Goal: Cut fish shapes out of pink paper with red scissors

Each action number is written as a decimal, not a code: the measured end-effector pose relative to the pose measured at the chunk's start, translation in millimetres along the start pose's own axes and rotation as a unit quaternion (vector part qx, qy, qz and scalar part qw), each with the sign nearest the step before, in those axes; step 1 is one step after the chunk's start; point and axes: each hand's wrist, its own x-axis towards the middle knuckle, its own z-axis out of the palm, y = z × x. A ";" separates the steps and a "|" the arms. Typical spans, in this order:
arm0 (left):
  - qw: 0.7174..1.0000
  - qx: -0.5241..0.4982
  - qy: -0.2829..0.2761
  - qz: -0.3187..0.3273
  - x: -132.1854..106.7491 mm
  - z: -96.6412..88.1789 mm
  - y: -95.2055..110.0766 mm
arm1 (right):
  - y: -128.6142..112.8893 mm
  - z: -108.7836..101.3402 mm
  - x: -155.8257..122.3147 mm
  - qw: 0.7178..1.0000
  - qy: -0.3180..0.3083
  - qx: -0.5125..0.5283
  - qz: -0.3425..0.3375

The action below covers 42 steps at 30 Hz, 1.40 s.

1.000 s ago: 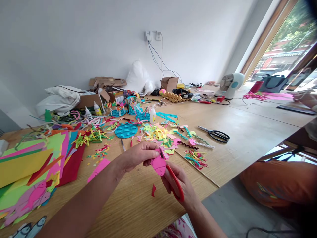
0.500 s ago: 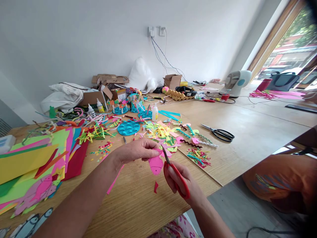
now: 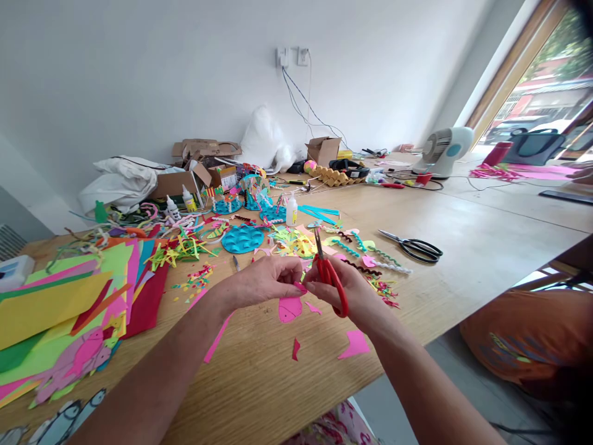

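Note:
My left hand [image 3: 273, 278] pinches a pink paper fish [image 3: 290, 310] between thumb and fingers; its head end, with a drawn eye, hangs below them. Red-handled scissors [image 3: 334, 281] are held in my right hand [image 3: 354, 290], blades pointing up and away from the paper. The right thumb and fingertips meet at the fish's upper edge, close to the left thumb. A small pink scrap [image 3: 314, 308] and a larger pink scrap [image 3: 354, 345] are below my right hand. A dark red scrap [image 3: 295, 349] lies nearer the front edge.
Coloured paper sheets [image 3: 50, 309] and paper fish cut-outs [image 3: 76, 361] cover the left. Cut scraps [image 3: 296, 242], a blue scalloped disc [image 3: 241, 238] and a glue bottle [image 3: 291, 210] sit ahead. Black-handled scissors [image 3: 417, 248] lie right. An orange chair-like shape [image 3: 528, 340] is beyond the right edge.
The scissors have swung upward, away from the fish. My right fingertips have come to the paper beside my left hand. Pink scraps now show below my right hand.

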 end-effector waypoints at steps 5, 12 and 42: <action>0.999 0.038 0.024 0.002 -2.3 0.4 3.0 | -2.7 4.3 11.5 0.998 -0.059 -0.003 -0.021; 0.977 -0.140 0.153 0.043 -0.5 -9.5 -5.5 | 0.6 1.1 8.7 0.991 0.119 0.051 -0.025; 0.952 -0.183 0.240 0.055 10.9 17.0 3.5 | 9.7 31.1 19.3 0.958 0.216 0.161 -0.100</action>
